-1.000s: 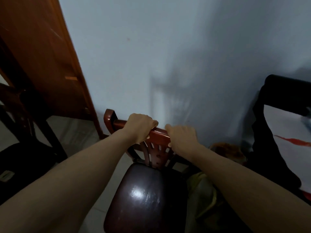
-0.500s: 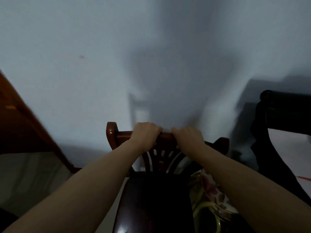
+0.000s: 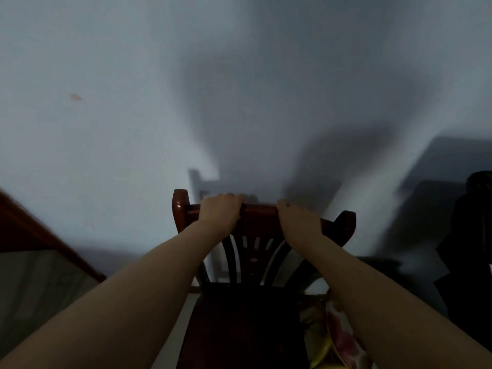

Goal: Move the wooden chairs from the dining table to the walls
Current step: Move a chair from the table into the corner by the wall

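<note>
Head cam: wooden chair [image 3: 250, 251] directly ahead, backrest toward wall [image 3: 133, 129], top rail running L–R. Left hand [image 3: 221, 211] + right hand [image 3: 299, 222] both grasping rail, equally near. Gap to wall small.

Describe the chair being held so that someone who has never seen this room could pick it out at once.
Start at the pale wall that fills the upper view. Just before it stands the wooden chair, its backrest turned to that wall, its top rail gripped by the left hand and the right hand. Unlike the black furniture on its right, it is reddish-brown, with a slotted, carved back and a dark glossy seat.
</note>
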`<act>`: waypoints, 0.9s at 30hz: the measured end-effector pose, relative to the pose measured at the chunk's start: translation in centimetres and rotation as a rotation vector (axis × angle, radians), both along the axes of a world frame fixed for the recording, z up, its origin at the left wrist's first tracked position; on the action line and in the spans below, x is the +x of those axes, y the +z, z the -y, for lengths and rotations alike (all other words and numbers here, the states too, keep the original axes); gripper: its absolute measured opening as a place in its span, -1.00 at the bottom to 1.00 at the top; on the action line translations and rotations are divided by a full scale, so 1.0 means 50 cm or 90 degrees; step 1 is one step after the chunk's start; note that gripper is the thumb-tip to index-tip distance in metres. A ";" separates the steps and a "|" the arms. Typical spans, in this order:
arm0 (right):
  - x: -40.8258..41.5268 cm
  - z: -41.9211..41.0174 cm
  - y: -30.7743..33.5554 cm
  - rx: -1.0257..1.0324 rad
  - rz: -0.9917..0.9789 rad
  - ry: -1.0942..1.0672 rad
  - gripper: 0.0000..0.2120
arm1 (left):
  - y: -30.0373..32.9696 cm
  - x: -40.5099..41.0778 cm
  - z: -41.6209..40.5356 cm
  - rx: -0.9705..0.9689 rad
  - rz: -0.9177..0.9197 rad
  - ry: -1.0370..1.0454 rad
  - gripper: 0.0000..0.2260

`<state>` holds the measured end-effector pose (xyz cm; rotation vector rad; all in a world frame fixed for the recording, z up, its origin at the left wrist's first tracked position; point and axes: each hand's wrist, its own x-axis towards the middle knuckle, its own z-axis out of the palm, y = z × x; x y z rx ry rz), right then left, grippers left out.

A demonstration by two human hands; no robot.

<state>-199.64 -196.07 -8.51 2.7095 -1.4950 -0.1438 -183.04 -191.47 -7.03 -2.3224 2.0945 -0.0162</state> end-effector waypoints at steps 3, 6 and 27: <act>0.012 0.043 -0.017 0.019 0.011 0.009 -0.64 | -0.019 0.008 0.037 0.005 -0.020 0.029 -0.70; 0.029 0.075 -0.027 0.022 0.014 0.014 -0.68 | -0.041 0.022 0.062 -0.001 -0.040 0.048 -0.69; 0.034 0.135 -0.064 0.058 -0.050 -0.044 -0.60 | -0.093 0.009 0.127 -0.014 -0.143 0.042 -0.62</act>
